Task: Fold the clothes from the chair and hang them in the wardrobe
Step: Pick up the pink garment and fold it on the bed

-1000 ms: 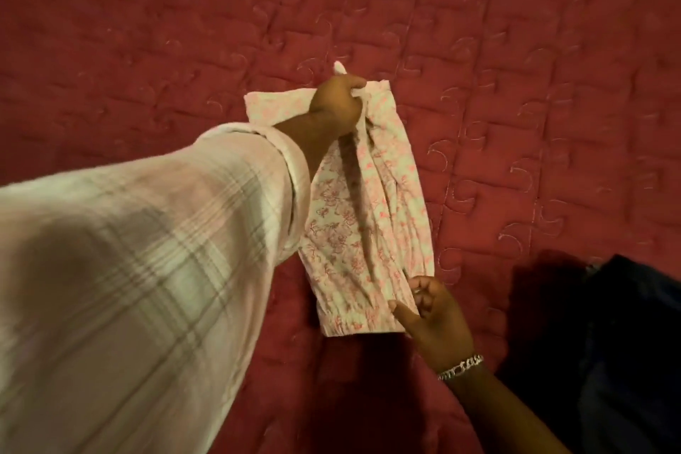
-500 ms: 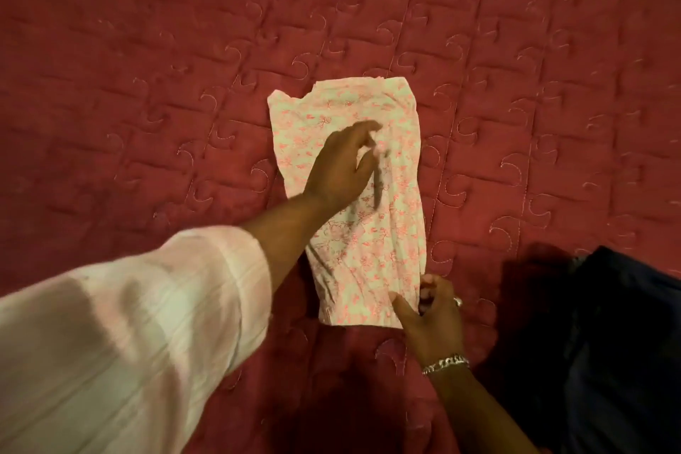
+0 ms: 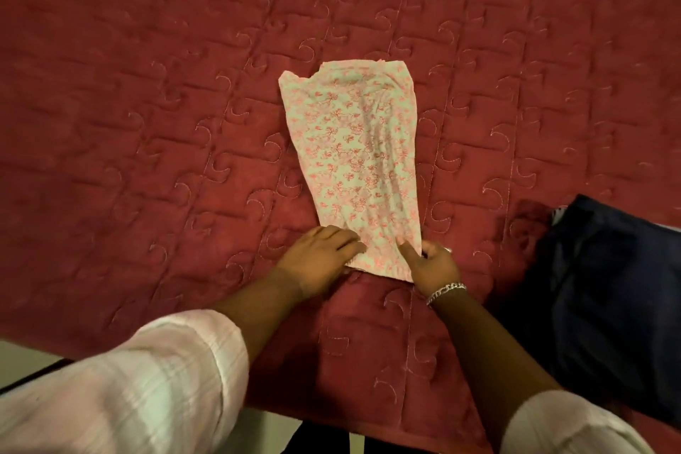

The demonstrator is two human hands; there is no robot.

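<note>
A pale garment with a pink floral print (image 3: 355, 155) lies folded into a long narrow strip on a red quilted bedspread (image 3: 147, 103). My left hand (image 3: 317, 258) rests at the strip's near left corner, fingers laid over the cloth edge. At the near right corner my right hand (image 3: 429, 262) pinches the cloth, thumb on top and fingers curled under the edge. A silver bracelet sits on that wrist.
A dark blue garment (image 3: 608, 298) lies on the bedspread at the right, close to my right forearm. The bed's near edge (image 3: 331, 420) runs along the bottom, with pale floor below it.
My left hand has come back from the far end of the strip, across its middle, down to the near left corner. The cloth now lies flatter. The right hand stayed at its corner.
</note>
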